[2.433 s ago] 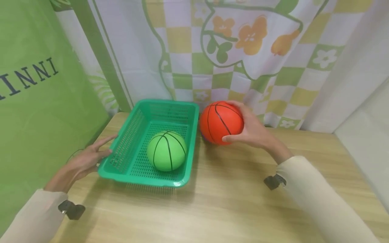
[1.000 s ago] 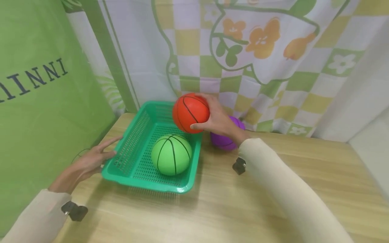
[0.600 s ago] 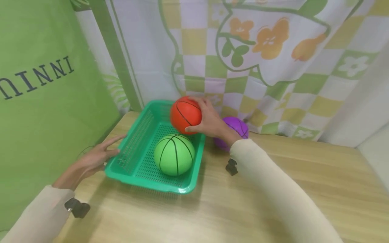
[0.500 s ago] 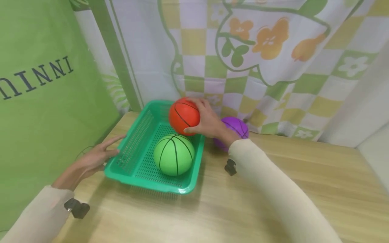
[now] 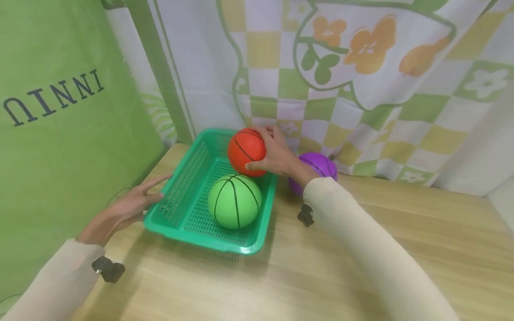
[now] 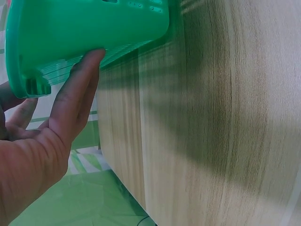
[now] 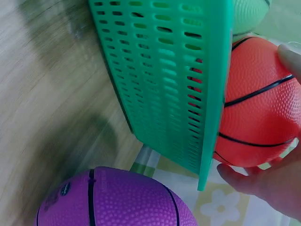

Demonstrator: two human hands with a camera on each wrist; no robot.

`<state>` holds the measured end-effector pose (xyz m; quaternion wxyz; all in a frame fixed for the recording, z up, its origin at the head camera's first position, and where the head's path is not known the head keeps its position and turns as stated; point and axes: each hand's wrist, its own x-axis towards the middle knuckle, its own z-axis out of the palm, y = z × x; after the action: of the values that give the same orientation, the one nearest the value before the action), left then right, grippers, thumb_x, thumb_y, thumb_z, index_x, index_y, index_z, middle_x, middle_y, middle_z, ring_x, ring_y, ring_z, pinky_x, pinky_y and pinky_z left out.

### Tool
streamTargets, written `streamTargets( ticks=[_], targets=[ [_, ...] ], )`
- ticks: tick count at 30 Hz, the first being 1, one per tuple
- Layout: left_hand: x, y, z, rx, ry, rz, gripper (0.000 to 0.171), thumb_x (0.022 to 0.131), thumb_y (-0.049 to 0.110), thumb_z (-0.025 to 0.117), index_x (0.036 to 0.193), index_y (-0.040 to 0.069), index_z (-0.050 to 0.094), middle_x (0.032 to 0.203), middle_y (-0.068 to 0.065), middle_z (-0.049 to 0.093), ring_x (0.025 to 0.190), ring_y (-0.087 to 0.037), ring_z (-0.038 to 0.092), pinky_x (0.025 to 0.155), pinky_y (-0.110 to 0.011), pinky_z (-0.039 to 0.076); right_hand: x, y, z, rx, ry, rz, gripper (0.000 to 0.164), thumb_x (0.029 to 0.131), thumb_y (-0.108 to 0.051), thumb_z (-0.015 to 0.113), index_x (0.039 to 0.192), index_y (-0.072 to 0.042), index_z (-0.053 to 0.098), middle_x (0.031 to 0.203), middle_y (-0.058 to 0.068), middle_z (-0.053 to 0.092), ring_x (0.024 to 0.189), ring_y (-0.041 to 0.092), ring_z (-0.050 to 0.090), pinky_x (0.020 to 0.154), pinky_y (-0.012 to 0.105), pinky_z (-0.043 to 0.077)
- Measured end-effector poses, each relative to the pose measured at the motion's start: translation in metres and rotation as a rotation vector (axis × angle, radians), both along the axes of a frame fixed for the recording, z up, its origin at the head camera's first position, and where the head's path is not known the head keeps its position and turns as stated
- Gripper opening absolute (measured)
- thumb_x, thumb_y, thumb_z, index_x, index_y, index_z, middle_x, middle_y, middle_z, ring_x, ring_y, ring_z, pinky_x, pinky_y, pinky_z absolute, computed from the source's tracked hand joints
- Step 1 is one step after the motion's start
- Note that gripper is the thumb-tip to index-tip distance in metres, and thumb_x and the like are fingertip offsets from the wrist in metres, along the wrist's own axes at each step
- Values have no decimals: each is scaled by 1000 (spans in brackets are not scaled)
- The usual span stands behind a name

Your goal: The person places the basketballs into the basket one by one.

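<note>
My right hand point(image 5: 275, 151) grips a red toy basketball point(image 5: 245, 151), its fingers and thumb spread round the ball's right side. The ball sits in the back right corner of a green plastic basket point(image 5: 201, 243), partly below the rim. In the right wrist view the red ball point(image 7: 258, 103) shows behind the slotted basket wall point(image 7: 155, 80). A green toy basketball point(image 5: 234, 203) lies in the basket just in front. My left hand point(image 5: 130, 205) touches the basket's left side; in the left wrist view its straight fingers point(image 6: 75, 89) rest against the outer wall.
A purple toy basketball point(image 5: 321, 165) stands on the wooden table point(image 5: 321, 267) right of the basket, partly hidden by my right wrist. A checkered curtain point(image 5: 305, 98) hangs behind the table. Green fabric point(image 5: 60, 147) hangs at the left.
My right hand has carried the red basketball left, from above the purple one into the basket's back right corner, and lowered it. The purple ball came into view. The left hand stays at the basket.
</note>
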<state>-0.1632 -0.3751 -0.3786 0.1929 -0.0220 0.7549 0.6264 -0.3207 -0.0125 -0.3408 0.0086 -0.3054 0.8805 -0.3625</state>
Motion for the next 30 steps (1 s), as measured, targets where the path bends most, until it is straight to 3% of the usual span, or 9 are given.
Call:
streamTargets(
  ticks=[5, 9, 15, 21, 27, 30],
  targets=[
    [0, 0, 1, -11, 1, -2, 66, 108, 13, 41, 162, 20, 5, 147, -37, 32, 106, -34, 63, 93, -57, 51, -3, -2, -3, 4, -104, -19, 88, 80, -36, 83, 153, -20, 36, 145, 14, 39, 122, 30, 47, 94, 50, 51],
    [-1, 1, 2, -6, 1, 1, 65, 108, 12, 40, 162, 20, 5, 144, -38, 35, 106, -35, 63, 92, -56, 52, -5, -4, -6, 12, -135, -28, 84, 84, -40, 79, 152, -19, 35, 140, 15, 44, 117, 30, 53, 90, 47, 53],
    [-2, 2, 1, 0, -1, -3, 66, 108, 12, 40, 162, 21, 4, 143, -38, 36, 104, -34, 64, 91, -56, 53, -3, -7, -8, 49, -129, -93, 85, 84, -45, 77, 154, -21, 35, 144, 19, 34, 116, 34, 50, 90, 51, 53],
    [-1, 2, -2, 7, 6, -9, 66, 108, 12, 41, 162, 21, 4, 149, -37, 27, 110, -37, 61, 92, -58, 52, -2, -11, -12, 132, -39, -105, 83, 84, -42, 78, 152, -21, 36, 147, 20, 29, 120, 41, 46, 93, 54, 50],
    [0, 1, -1, -28, 23, -8, 66, 107, 12, 42, 162, 21, 6, 155, -34, 16, 112, -36, 59, 95, -61, 49, -5, -7, -17, 184, -53, -71, 82, 84, -37, 80, 151, -24, 36, 144, 22, 36, 122, 43, 46, 95, 57, 49],
    [2, 0, 0, -21, 20, 3, 66, 107, 12, 42, 162, 20, 6, 152, -35, 25, 108, -36, 61, 94, -59, 50, -7, -5, -20, 199, -85, -76, 80, 85, -39, 78, 151, -22, 37, 144, 22, 41, 128, 39, 43, 98, 57, 47]
  ],
)
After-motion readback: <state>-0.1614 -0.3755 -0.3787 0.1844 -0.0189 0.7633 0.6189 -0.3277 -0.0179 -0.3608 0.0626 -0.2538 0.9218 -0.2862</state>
